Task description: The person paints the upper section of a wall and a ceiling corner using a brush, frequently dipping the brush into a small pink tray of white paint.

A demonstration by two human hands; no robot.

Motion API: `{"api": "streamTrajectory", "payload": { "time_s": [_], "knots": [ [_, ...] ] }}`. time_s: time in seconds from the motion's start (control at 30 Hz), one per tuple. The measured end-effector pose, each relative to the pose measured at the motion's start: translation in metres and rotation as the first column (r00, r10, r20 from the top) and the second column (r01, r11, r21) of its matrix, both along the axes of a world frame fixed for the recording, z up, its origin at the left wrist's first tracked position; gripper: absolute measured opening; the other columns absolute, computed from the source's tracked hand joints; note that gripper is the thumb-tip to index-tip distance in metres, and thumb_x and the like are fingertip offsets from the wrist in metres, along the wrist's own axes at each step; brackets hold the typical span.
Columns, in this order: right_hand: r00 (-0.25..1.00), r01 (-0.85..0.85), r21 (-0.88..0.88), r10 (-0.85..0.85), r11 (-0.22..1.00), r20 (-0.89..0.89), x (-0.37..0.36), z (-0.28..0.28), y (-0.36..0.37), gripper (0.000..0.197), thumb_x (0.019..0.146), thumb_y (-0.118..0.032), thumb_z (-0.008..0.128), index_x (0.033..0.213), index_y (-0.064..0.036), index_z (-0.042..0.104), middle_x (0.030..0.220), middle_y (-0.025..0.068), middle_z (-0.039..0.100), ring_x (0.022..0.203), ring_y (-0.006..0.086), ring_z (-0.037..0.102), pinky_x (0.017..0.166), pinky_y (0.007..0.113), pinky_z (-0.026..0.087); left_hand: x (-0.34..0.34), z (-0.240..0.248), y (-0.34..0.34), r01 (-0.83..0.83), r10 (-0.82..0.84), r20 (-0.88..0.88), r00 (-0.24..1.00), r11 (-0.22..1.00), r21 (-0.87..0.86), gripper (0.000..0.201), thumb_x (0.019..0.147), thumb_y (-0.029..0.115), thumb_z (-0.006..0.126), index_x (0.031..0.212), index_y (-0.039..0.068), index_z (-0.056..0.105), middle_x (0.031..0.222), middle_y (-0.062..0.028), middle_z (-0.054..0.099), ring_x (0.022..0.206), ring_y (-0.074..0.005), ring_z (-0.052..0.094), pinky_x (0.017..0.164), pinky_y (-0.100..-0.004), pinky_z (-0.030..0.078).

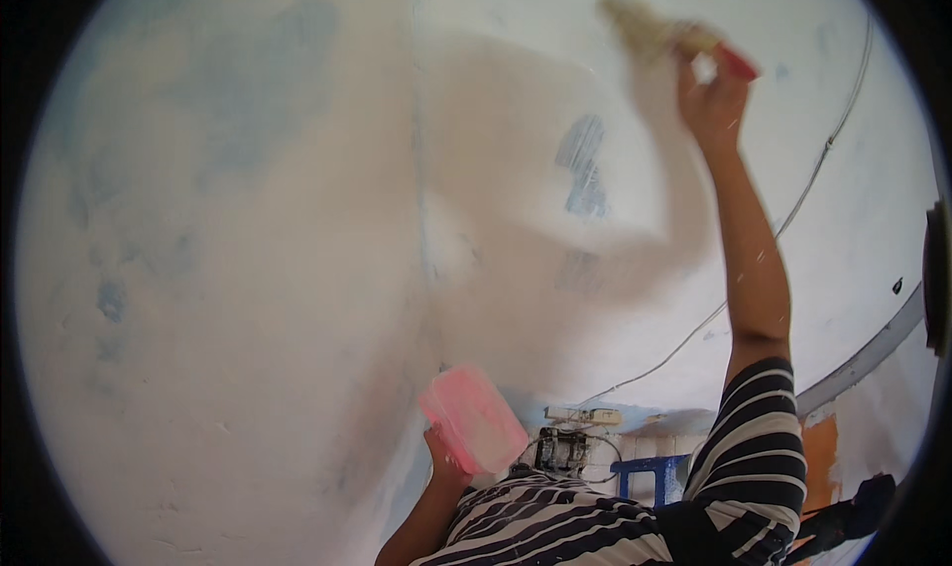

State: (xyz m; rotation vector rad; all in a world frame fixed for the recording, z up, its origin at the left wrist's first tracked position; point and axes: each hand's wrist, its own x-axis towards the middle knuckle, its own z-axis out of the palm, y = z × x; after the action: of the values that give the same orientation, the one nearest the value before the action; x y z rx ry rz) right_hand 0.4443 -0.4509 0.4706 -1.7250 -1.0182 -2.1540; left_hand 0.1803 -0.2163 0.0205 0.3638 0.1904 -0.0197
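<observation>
High on the right, my right hand point(712, 105) is closed around the handle of a paintbrush point(635, 27). The brush has a red handle end, and its pale bristles, blurred by motion, are at the whitish wall point(248, 298). Low in the middle, my left hand point(445, 459) grips the side of a pink plastic tub point(442, 399). Something whitish coats or fills the tub; its depth is hard to make out. Below and left of the brush, bluish-grey patches point(583, 165) show through the white coat, under my arm's shadow.
A thin cable point(831, 142) runs down the wall at the right, behind my raised arm. Beneath it are a whitish power strip point(585, 415), a dark appliance point(561, 451) and a blue frame point(650, 477). An orange patch point(820, 452) shows at the lower right, near dark objects point(861, 507).
</observation>
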Motion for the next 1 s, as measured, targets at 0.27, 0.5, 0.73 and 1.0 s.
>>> {"api": "streamTrajectory", "payload": {
  "time_s": [0.27,0.5,0.73,1.0],
  "knots": [
    [0.792,0.393,-0.692,-0.605,0.606,-0.079,-0.005,-0.177,-0.002,0.029,0.082,-0.022,0.059,0.110,-0.0155,0.062,0.112,0.0040,0.062,0.102,0.0220,0.058,0.086,0.037,0.047,0.000,0.016,-0.005,-0.040,0.040,-0.009,0.999,0.999,-0.013,0.044,0.092,0.037,0.037,0.122,0.008,0.050,0.112,-0.0082,0.061,0.105,-0.0252,0.060,0.093,-0.0428,0.049],
    [0.663,-0.260,-0.754,-0.457,0.603,-0.593,-0.024,-0.227,0.017,0.017,0.083,-0.016,0.058,0.100,-0.0164,0.061,0.104,0.0044,0.064,0.101,0.0199,0.061,0.089,0.041,0.047,0.004,0.003,-0.009,-0.058,0.059,-0.077,0.995,0.998,0.018,0.046,0.091,0.038,0.037,0.123,0.007,0.051,0.113,-0.0089,0.061,0.105,-0.0265,0.059,0.093,-0.0438,0.048],
    [0.977,-0.167,0.043,0.171,0.985,-0.129,-0.038,0.024,0.006,0.012,0.085,-0.006,0.065,0.097,-0.0022,0.066,0.096,0.0103,0.067,0.088,0.0196,0.063,0.078,0.029,0.050,-0.003,0.026,0.001,-0.050,0.050,-0.028,0.998,0.999,-0.001,0.047,0.092,0.038,0.036,0.124,0.008,0.050,0.115,-0.0088,0.061,0.105,-0.0270,0.059,0.091,-0.0444,0.049],
    [0.892,-0.036,-0.793,-0.338,0.609,-0.300,-0.039,-0.303,-0.006,0.022,0.088,-0.027,0.052,0.108,-0.0247,0.062,0.115,0.0010,0.058,0.110,0.0240,0.057,0.093,0.046,0.045,0.003,0.011,-0.009,-0.039,0.039,0.019,0.999,0.999,-0.009,0.054,0.090,0.045,0.038,0.128,0.007,0.048,0.120,-0.0098,0.058,0.111,-0.0275,0.057,0.096,-0.0445,0.047]
  ]
}}
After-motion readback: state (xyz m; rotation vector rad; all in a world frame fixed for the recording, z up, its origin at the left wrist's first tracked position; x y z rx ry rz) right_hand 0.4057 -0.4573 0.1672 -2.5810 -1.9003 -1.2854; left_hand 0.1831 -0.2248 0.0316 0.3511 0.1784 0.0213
